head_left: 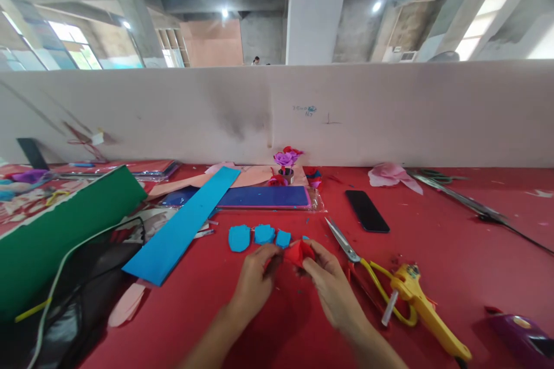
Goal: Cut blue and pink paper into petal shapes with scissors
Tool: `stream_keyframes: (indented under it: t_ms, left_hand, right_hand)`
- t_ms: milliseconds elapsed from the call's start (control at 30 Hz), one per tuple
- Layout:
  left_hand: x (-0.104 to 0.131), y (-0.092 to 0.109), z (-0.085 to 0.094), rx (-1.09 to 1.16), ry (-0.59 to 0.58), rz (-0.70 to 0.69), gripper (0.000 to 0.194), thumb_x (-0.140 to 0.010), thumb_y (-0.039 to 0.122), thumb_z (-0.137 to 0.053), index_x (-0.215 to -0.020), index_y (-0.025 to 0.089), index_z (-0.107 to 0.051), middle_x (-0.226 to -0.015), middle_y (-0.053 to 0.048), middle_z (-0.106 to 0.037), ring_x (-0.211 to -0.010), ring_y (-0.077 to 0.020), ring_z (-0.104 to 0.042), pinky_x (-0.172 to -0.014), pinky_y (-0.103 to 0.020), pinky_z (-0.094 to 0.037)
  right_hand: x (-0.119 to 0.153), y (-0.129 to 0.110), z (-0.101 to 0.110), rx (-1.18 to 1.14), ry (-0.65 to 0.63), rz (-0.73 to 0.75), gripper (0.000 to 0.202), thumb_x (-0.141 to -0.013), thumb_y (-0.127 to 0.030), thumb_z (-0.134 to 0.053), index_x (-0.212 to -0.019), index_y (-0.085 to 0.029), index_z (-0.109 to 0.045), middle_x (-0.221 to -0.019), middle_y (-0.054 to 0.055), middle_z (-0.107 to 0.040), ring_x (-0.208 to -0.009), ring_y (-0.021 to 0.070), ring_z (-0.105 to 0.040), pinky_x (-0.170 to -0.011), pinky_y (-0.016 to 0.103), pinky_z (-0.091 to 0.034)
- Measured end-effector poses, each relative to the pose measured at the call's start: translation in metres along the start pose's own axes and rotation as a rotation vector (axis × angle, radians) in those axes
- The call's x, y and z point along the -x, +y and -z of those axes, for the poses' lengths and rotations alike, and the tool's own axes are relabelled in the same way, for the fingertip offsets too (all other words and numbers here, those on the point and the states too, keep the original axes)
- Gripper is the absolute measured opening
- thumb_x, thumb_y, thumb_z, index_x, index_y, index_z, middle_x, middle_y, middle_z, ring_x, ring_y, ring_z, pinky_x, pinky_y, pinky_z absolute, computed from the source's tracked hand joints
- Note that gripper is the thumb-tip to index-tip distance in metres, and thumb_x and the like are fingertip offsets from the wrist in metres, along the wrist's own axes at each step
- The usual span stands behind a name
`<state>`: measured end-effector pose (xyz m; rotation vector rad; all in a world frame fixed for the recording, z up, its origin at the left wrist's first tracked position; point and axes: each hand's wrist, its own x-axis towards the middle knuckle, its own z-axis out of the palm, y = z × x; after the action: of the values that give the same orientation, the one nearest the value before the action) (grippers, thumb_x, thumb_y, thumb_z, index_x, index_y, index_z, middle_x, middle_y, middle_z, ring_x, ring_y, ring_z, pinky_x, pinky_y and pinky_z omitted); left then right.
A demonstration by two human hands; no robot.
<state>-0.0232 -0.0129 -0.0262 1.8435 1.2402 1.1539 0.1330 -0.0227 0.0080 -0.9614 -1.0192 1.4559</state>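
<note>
My left hand (255, 277) and my right hand (331, 279) meet over the red table (454, 253). Between their fingertips they pinch a small red rolled foam piece (298, 252), shaped like a flower bud. Just beyond the hands lie three cut blue foam petals (258, 236) in a row. A long blue foam strip (184, 223) lies diagonally to the left. Yellow-handled scissors (363, 262) and a yellow glue gun (422, 302) rest to the right of my right hand.
A black phone (367, 211) lies behind the scissors. A dark blue sheet pack (264, 197) and a small vase of foam flowers (285, 164) stand near the white partition (389, 109). A green sheet (56, 225) and black bag (82, 300) fill the left. A purple object (521, 337) sits at right.
</note>
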Motion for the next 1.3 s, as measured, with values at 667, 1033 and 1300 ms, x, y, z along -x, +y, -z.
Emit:
stream_keyframes:
  t_ms: [667,1033,1300]
  left_hand:
    - [0.012,0.03,-0.002,0.043,0.131,-0.064,0.035,-0.082,0.03,-0.062,-0.117,0.023,-0.061,-0.098,-0.006,-0.067,-0.083,-0.017,-0.062,-0.074,-0.029,-0.052]
    - [0.009,0.041,0.003,0.307,0.221,0.143,0.021,-0.086,0.031,-0.056,-0.078,0.02,-0.071,-0.09,-0.005,-0.061,-0.085,-0.0152,-0.057,-0.075,-0.026,-0.047]
    - [0.004,0.035,0.001,0.784,0.251,0.372,0.021,-0.076,0.032,-0.068,-0.06,0.018,-0.068,-0.091,-0.003,-0.056,-0.082,-0.0134,-0.054,-0.076,-0.026,-0.048]
  right_hand:
    - [0.007,0.003,0.002,0.683,0.246,0.543,0.009,-0.081,-0.017,-0.058,-0.083,-0.019,-0.067,-0.078,0.003,-0.065,-0.068,0.0158,-0.06,-0.063,0.025,-0.047]
    - [0.01,0.005,-0.005,0.419,0.104,0.319,0.009,-0.083,-0.025,-0.063,-0.088,-0.021,-0.07,-0.082,0.002,-0.066,-0.072,0.0155,-0.06,-0.066,0.027,-0.048]
    - [0.006,0.006,-0.005,0.066,0.034,0.062,0.017,-0.083,-0.034,-0.065,-0.074,-0.021,-0.07,-0.061,-0.003,-0.057,-0.058,0.0101,-0.048,-0.058,0.023,-0.039]
